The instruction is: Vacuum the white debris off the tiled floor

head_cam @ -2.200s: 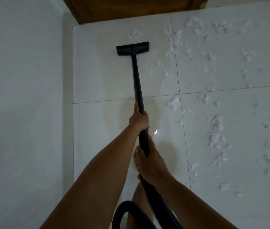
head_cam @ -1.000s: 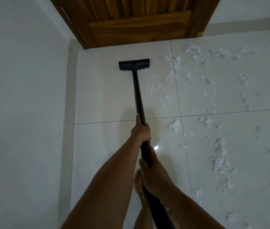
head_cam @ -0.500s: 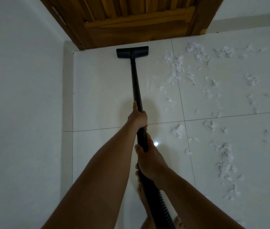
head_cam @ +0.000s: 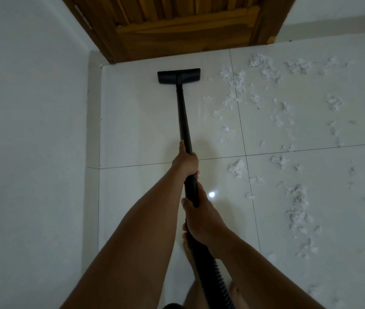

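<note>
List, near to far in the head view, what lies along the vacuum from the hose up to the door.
Nearest first: ribbed hose → right hand → left hand → black wand → floor nozzle → wooden door.

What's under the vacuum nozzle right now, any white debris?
The vacuum nozzle sits on the tiled floor just before the wooden door; whatever lies beneath it is covered. Bare tile shows to its left. The white debris in view lies to its right.
</note>
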Motion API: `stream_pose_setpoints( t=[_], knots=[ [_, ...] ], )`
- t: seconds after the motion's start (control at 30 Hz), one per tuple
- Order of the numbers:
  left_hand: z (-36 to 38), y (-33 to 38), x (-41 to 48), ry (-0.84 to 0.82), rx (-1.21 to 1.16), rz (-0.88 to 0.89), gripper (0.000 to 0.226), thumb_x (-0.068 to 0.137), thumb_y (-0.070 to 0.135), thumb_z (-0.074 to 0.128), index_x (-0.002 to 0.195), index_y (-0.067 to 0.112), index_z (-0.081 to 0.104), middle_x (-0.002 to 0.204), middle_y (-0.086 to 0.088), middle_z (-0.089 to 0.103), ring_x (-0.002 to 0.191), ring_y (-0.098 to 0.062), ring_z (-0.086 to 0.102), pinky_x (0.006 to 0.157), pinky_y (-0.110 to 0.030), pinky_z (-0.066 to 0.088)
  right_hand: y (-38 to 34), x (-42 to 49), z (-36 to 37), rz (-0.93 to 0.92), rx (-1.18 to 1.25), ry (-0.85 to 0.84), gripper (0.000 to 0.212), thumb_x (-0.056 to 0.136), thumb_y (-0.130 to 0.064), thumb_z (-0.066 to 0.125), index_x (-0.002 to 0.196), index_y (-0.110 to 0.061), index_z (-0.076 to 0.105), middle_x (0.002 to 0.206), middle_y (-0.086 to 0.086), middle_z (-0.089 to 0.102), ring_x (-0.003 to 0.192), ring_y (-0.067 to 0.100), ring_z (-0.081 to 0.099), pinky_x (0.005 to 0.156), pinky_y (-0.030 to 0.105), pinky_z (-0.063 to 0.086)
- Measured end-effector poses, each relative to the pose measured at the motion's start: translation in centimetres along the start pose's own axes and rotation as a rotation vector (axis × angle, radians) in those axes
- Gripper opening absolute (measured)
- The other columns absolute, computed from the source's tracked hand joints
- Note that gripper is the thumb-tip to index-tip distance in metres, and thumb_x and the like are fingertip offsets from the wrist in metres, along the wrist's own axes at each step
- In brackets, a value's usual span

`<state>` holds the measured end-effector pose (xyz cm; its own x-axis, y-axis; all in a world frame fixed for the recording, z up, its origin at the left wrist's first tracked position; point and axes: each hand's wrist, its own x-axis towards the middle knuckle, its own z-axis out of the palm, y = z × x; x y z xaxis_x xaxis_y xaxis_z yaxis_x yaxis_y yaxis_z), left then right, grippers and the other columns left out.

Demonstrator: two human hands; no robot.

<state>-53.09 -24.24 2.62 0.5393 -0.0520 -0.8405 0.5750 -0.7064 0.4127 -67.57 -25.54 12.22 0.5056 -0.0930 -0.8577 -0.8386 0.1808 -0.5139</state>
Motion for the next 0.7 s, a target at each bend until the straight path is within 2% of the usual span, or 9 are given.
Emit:
stream_pose_setpoints(
  t=[0.1, 0.27, 0.4, 0.57, 0.7],
  knots=[
    [1.3, -2.2, -2.3, 0.002, -0.001, -0.012, 0.069, 0.108, 0.029, 0.038, 0.159, 0.047, -0.004, 0.083, -0.013, 0.068, 0.051, -0.017, 0.06, 0.049, -0.029, 0.053, 2.6, -2.1, -0.3, -0.025, -0.054, 0.003, 0.058, 0.109, -0.032, 0.041, 0.157, -0.052, 0.016, 0.083, 0.01, 0.064, 0.05, 0.012, 0.059, 0.043, 0.018, 0.048],
    [3.7, -6.0, -6.4, -0.006, -0.01, -0.023, 0.069, 0.107, 0.029, 0.038, 0.16, 0.046, -0.004, 0.083, -0.013, 0.068, 0.053, -0.018, 0.061, 0.051, -0.03, 0.054, 7.1, -5.8, -0.3, -0.007, -0.021, -0.024, 0.058, 0.108, -0.031, 0.044, 0.154, -0.054, 0.019, 0.078, 0.013, 0.062, 0.047, 0.014, 0.056, 0.047, 0.024, 0.05],
    [5.7, -9.1, -9.8, 0.002, -0.003, -0.04, 0.068, 0.108, 0.03, 0.037, 0.16, 0.046, -0.004, 0.082, -0.011, 0.067, 0.054, -0.018, 0.061, 0.05, -0.03, 0.053, 10.0, -9.7, -0.9, -0.022, -0.06, -0.034, 0.054, 0.109, -0.029, 0.041, 0.156, -0.045, 0.02, 0.082, 0.012, 0.063, 0.036, 0.006, 0.053, 0.039, 0.019, 0.046],
    [8.9, -13.2, -13.6, -0.005, -0.028, -0.061, 0.069, 0.107, 0.031, 0.038, 0.159, 0.048, -0.005, 0.088, -0.014, 0.069, 0.056, -0.02, 0.063, 0.058, -0.036, 0.061, 14.6, -13.7, -1.6, -0.019, -0.161, -0.024, 0.059, 0.11, -0.034, 0.04, 0.16, -0.047, 0.011, 0.091, 0.003, 0.071, 0.049, 0.006, 0.059, 0.042, 0.015, 0.045],
    [10.9, -16.0, -16.4, -0.018, -0.051, -0.068, 0.07, 0.107, 0.031, 0.038, 0.159, 0.048, -0.005, 0.082, -0.012, 0.067, 0.053, -0.02, 0.061, 0.058, -0.033, 0.059, 17.8, -16.6, -2.1, -0.004, -0.158, -0.025, 0.062, 0.109, -0.034, 0.041, 0.159, -0.051, 0.009, 0.082, 0.003, 0.07, 0.047, 0.005, 0.06, 0.044, 0.018, 0.047]
  ],
)
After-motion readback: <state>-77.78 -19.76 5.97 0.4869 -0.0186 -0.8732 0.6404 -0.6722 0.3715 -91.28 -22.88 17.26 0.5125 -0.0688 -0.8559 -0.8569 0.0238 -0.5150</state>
